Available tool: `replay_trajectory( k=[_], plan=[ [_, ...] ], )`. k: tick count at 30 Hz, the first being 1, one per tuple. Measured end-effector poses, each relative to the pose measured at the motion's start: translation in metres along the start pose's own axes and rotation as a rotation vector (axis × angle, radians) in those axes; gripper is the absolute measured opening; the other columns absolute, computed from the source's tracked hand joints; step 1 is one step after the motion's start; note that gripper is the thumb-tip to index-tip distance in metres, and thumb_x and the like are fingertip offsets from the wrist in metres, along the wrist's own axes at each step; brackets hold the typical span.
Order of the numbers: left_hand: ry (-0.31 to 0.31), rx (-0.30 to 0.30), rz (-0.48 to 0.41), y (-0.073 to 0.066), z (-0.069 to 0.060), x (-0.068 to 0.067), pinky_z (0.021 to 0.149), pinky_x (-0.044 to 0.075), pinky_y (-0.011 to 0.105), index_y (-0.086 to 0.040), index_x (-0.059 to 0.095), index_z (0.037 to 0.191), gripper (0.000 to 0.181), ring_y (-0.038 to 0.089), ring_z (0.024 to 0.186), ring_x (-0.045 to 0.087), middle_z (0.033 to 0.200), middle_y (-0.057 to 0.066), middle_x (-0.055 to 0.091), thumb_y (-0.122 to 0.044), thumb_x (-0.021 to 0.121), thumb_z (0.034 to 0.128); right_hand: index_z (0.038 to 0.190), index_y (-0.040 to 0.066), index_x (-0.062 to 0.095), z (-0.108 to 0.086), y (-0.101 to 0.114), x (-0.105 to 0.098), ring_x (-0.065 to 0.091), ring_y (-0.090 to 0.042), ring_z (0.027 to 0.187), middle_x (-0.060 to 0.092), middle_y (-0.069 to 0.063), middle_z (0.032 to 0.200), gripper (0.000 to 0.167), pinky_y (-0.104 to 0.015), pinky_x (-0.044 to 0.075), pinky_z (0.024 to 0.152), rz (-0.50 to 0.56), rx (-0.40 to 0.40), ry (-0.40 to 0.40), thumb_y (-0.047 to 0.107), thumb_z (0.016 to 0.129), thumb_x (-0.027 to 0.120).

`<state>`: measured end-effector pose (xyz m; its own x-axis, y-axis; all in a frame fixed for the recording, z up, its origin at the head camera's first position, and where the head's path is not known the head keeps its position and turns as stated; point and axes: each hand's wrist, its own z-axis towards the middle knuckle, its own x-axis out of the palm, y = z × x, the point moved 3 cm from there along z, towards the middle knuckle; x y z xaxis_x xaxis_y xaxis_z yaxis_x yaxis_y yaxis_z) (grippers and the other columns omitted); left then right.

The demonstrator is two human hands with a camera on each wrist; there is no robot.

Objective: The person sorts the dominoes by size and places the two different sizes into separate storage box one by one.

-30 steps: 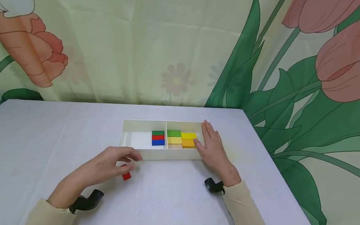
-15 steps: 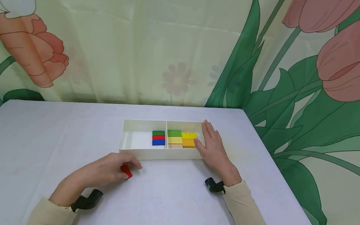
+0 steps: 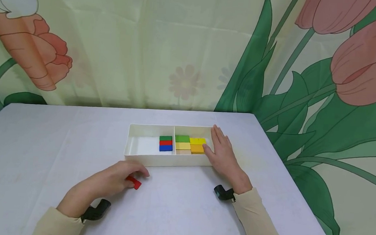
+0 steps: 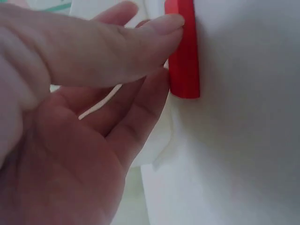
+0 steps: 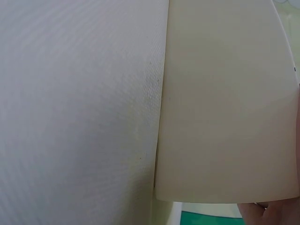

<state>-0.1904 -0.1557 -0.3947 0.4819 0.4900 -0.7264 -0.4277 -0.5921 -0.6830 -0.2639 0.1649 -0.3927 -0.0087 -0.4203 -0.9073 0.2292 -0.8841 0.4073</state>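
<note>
In the head view my left hand [image 3: 115, 178] pinches a small red block [image 3: 134, 182] just in front of the box. Up close in the left wrist view, the thumb lies across the red block [image 4: 185, 70] and a fingertip meets its side; the index finger is partly hidden. Whether the block touches the table cannot be told. My right hand [image 3: 224, 160] rests on the right end of a white two-compartment box [image 3: 175, 163], fingers straight along its end, thumb over the rim. The right wrist view shows the box's outer wall [image 5: 225, 108] with part of the right hand [image 5: 272, 213].
Green, red and blue blocks [image 3: 165, 143] lie against the divider in the box's left compartment. Green, yellow, pale and orange blocks [image 3: 189, 145] fill part of the right one. The box stands on a white-covered table [image 3: 175, 211], with a printed curtain [image 3: 130, 48] behind.
My left hand has come down onto the red block, pinched it and shifted slightly right, turning it a little. The right hand and the box have stayed put.
</note>
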Motion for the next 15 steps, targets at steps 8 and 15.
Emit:
replay_trajectory(
  k=[8,15],
  plan=[
    [-0.043,0.117,0.026,-0.012,0.011,0.014,0.087,0.057,0.026,-0.009,0.067,0.111,0.029,0.012,0.096,0.062,0.105,-0.002,0.067,0.005,0.07,0.0865,0.157,0.0,0.014,0.001,-0.001,0.001,0.009,-0.031,0.155,0.009,-0.013,0.168,0.074,-0.054,0.007,0.126,0.019,-0.001,0.008,0.039,0.102,0.043],
    [-0.057,0.005,-0.023,-0.013,0.011,0.008,0.087,0.057,0.03,-0.008,0.067,0.112,0.031,0.016,0.098,0.064,0.108,0.0,0.066,-0.001,0.076,0.0833,0.157,0.0,0.014,0.003,-0.001,-0.001,0.01,-0.031,0.155,0.009,-0.013,0.168,0.074,-0.055,0.008,0.125,0.011,-0.01,0.002,0.039,0.102,0.043]
  ],
)
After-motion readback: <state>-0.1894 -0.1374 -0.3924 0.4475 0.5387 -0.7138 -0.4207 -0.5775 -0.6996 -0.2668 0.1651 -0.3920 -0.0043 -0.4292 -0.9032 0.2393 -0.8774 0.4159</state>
